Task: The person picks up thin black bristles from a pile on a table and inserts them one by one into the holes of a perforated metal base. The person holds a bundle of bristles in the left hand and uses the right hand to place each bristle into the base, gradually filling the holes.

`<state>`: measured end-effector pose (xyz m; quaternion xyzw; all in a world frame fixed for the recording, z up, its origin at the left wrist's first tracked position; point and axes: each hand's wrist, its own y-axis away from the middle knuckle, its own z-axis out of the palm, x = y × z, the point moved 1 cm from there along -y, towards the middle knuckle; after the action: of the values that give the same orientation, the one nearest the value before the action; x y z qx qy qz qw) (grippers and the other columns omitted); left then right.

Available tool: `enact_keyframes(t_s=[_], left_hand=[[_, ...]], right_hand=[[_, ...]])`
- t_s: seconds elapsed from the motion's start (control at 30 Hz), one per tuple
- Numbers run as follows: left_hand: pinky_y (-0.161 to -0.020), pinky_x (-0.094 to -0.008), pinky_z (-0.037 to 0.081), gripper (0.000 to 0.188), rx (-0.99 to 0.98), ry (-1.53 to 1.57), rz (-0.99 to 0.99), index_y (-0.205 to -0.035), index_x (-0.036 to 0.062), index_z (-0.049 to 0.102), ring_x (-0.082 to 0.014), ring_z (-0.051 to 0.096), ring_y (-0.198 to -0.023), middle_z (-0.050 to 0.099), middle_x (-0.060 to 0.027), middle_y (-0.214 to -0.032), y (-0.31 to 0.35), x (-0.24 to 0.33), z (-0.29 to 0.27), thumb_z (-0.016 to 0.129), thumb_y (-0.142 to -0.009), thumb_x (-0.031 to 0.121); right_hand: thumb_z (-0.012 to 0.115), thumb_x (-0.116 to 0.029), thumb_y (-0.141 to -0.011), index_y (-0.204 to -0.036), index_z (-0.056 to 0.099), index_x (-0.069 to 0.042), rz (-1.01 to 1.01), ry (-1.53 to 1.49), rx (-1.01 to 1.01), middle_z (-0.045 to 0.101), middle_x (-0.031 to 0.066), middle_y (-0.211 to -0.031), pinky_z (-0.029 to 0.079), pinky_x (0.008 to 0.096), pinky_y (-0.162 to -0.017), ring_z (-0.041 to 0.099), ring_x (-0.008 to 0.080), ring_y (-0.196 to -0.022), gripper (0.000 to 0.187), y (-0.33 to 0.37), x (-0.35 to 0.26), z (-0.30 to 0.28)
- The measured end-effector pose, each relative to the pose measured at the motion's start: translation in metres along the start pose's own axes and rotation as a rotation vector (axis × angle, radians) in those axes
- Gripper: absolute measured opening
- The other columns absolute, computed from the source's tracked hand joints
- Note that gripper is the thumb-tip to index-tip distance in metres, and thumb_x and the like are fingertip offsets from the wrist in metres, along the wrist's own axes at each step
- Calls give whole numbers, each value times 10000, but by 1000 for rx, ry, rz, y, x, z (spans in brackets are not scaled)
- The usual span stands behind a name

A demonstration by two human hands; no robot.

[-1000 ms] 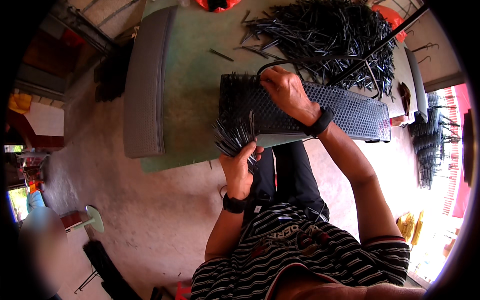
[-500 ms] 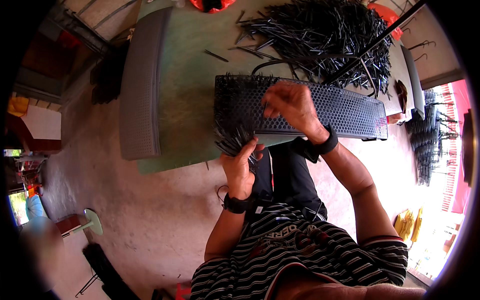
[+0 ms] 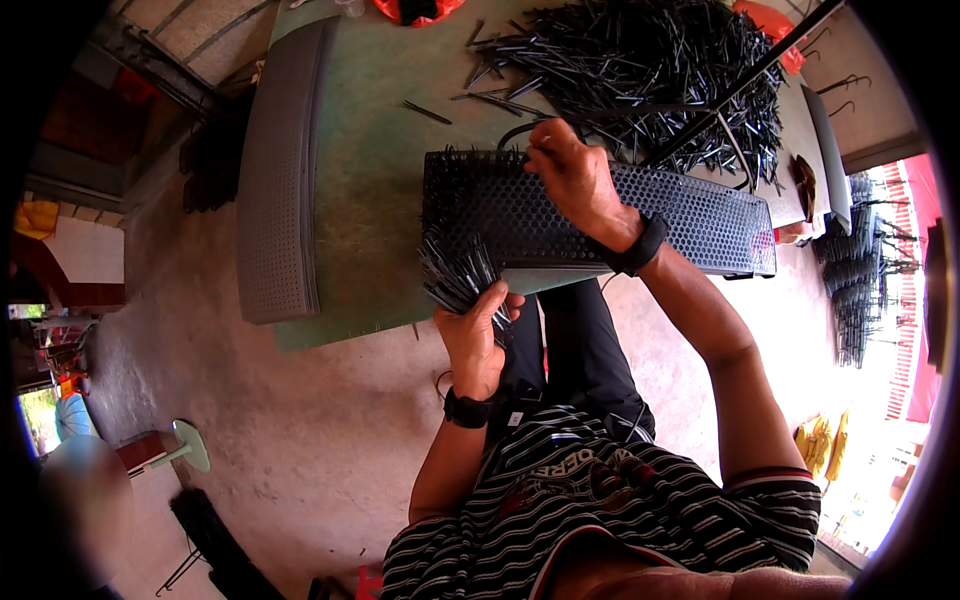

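My left hand (image 3: 470, 340) is closed round a bunch of thin black plastic sticks (image 3: 458, 275) at the near left edge of a black perforated panel (image 3: 690, 212). The sticks fan out beyond the thumb. Over the panel's left half, near its far edge, my right hand (image 3: 580, 182) is closed, fingertips drawn together. Whatever it pinches, if anything, is too small to make out. At the panel's left end, rows of dark sticks (image 3: 455, 180) stand up from the holes; the right end shows bare holes.
A large heap of black sticks (image 3: 650, 60) lies on the green table (image 3: 370, 200) behind the panel. A stack of grey perforated sheets (image 3: 280, 180) is at the table's left edge. A dark bar (image 3: 745, 82) slants across the heap. A fan (image 3: 190, 445) stands lower left.
My right hand has moved away from me, up toward the panel's far edge. My left hand, with its bunch of sticks, has shifted only slightly.
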<state>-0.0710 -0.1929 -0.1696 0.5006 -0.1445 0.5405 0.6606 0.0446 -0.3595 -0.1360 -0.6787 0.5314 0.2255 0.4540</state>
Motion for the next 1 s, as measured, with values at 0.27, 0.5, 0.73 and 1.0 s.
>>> enact_keyframes(t_s=[0.27,0.5,0.73,1.0], left_hand=[[-488,-299,508,114,-1,24,-21,-862,-18,628,-211,646,-605,654,-105,-775,3,3,2,662,-754,-23],[-492,-296,507,146,-38,81,-73,-882,-44,616,-231,651,-619,656,-117,-809,2,-2,12,653,-741,-54],[-508,-321,529,149,-47,47,-48,-881,-63,613,-249,655,-630,650,-137,-809,-1,-5,7,647,-737,-50],[-505,-311,526,127,-30,42,-66,-858,-54,612,-241,650,-621,646,-123,-795,0,0,11,652,-739,-31]], right_hand=[[620,-120,-786,-853,626,1,-136,290,-153,628,197,-784,477,397,-565,605,370,-639,139,-4,-12,-3],[616,-53,-842,-950,603,70,511,-396,-416,643,86,-736,521,218,-546,636,122,-602,164,23,-36,-11],[560,6,-840,-967,483,4,10,-73,57,645,154,-818,511,279,-573,670,197,-683,149,8,-26,-20],[568,9,-798,-921,504,0,-144,126,-62,598,172,-747,475,378,-574,607,343,-671,139,2,-2,-17]])
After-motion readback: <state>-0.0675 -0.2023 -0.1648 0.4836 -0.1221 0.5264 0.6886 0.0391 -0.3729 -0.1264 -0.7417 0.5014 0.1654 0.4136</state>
